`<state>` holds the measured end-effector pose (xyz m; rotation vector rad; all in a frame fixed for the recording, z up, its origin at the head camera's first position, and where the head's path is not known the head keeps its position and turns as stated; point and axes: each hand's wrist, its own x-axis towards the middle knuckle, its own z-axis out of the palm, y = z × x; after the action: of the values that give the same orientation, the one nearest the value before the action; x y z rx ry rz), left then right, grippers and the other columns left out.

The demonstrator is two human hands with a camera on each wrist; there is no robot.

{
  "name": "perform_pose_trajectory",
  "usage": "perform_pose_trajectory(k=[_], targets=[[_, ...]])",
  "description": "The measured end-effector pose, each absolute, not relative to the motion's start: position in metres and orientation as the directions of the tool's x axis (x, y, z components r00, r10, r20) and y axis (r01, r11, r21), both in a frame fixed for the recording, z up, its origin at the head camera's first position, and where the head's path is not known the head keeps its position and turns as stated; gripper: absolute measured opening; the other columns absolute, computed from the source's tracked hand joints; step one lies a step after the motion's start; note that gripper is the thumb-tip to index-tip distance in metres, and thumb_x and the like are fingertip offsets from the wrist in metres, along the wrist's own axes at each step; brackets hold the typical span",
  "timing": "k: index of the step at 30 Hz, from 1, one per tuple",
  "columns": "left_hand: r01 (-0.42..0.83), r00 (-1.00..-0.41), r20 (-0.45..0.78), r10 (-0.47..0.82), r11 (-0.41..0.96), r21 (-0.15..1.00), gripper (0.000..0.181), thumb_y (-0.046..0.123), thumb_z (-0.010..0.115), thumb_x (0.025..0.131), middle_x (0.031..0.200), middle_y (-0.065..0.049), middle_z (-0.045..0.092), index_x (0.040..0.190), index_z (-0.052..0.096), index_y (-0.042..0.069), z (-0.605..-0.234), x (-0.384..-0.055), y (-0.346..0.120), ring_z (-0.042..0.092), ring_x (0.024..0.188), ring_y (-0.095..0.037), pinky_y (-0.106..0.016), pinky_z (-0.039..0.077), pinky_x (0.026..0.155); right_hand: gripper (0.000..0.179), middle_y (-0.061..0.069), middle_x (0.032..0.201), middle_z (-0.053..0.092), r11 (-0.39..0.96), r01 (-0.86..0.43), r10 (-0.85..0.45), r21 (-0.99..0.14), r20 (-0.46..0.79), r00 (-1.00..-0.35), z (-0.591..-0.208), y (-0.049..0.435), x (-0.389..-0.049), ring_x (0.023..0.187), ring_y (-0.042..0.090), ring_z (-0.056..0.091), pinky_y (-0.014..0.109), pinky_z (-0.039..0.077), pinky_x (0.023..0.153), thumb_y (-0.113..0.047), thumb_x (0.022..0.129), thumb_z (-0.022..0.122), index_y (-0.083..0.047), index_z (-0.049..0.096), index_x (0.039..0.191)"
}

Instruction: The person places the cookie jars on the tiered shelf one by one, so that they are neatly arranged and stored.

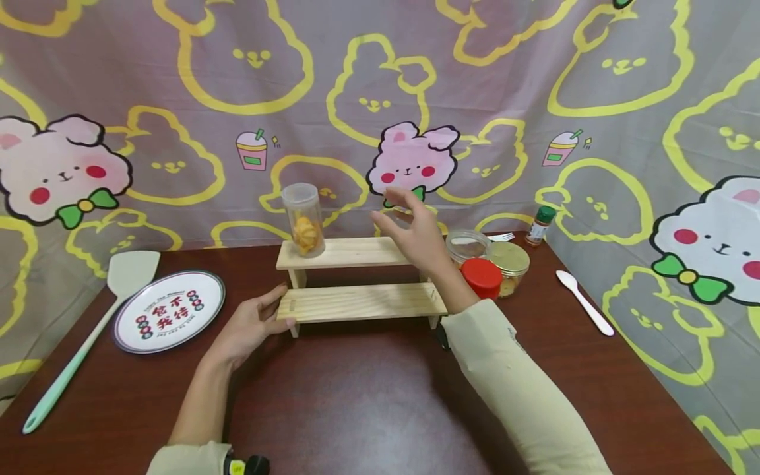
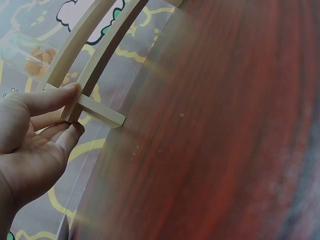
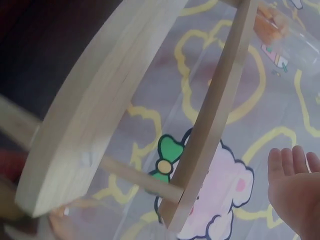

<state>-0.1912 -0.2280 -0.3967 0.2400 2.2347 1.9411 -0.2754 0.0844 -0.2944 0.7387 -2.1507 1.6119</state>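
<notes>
A two-tier wooden shelf rack (image 1: 362, 302) stands in the middle of the table. My left hand (image 1: 249, 326) grips the left end of its lower board. In the left wrist view the thumb (image 2: 55, 97) and fingertips pinch the board (image 2: 95, 62) from opposite faces. On the left end of the upper board is a clear plastic jar (image 1: 304, 221) with orange-yellow pieces inside. Above the right part of the upper board my right hand (image 1: 412, 227) is raised, holding nothing, its fingers loosely bent. The right wrist view shows that hand (image 3: 295, 187) apart from the boards.
Right of the rack are a red-lidded jar (image 1: 482, 277), a gold-lidded jar (image 1: 509, 258), a clear container (image 1: 468, 244), a fork (image 1: 501, 237), a green-capped bottle (image 1: 539, 227) and a white spoon (image 1: 584, 303). Left lie a plate (image 1: 169, 313) and a spatula (image 1: 80, 356). A patterned curtain (image 1: 356, 20) hangs behind.
</notes>
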Motion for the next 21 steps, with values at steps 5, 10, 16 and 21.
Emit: perform_pose_trajectory(k=[5, 10, 16, 21], targets=[[0.012, -0.973, -0.023, 0.232, 0.149, 0.989, 0.078, -0.008, 0.066, 0.093, 0.164, -0.027, 0.015, 0.154, 0.018, -0.014, -0.397, -0.191, -0.228, 0.020, 0.148, -0.034, -0.019, 0.038, 0.107, 0.051, 0.015, 0.136, 0.060, 0.246, -0.598, -0.181, -0.763, 0.570, -0.801, -0.297, 0.096, -0.275, 0.125, 0.027, 0.055, 0.043, 0.048, 0.108, -0.016, 0.094, 0.075, 0.001, 0.057, 0.138], [0.009, -0.972, -0.025, 0.234, 0.144, 0.989, 0.079, -0.007, 0.066, 0.093, 0.164, -0.026, 0.014, 0.155, 0.017, -0.014, -0.397, -0.191, -0.228, 0.020, 0.148, -0.035, -0.020, 0.038, 0.107, 0.051, 0.016, 0.138, 0.058, 0.263, -0.575, -0.182, -0.775, 0.545, -0.818, -0.297, 0.110, -0.272, 0.128, 0.029, 0.053, 0.044, 0.046, 0.109, -0.016, 0.094, 0.075, 0.002, 0.055, 0.139], [0.008, -0.971, -0.026, 0.238, 0.140, 0.990, 0.079, -0.007, 0.066, 0.093, 0.165, -0.026, 0.013, 0.155, 0.016, -0.014, -0.397, -0.191, -0.228, 0.021, 0.148, -0.035, -0.020, 0.038, 0.107, 0.052, 0.017, 0.141, 0.056, 0.291, -0.535, -0.207, -0.794, 0.493, -0.845, -0.299, 0.132, -0.268, 0.133, 0.030, 0.051, 0.042, 0.045, 0.110, -0.018, 0.096, 0.072, 0.002, 0.054, 0.141], [0.007, -0.971, -0.026, 0.237, 0.138, 0.990, 0.079, -0.008, 0.066, 0.093, 0.165, -0.026, 0.013, 0.155, 0.017, -0.014, -0.397, -0.192, -0.227, 0.021, 0.148, -0.035, -0.019, 0.039, 0.106, 0.054, 0.017, 0.142, 0.056, 0.319, -0.503, -0.202, -0.803, 0.461, -0.864, -0.303, 0.146, -0.265, 0.134, 0.030, 0.050, 0.045, 0.044, 0.112, -0.018, 0.096, 0.072, 0.001, 0.053, 0.143]])
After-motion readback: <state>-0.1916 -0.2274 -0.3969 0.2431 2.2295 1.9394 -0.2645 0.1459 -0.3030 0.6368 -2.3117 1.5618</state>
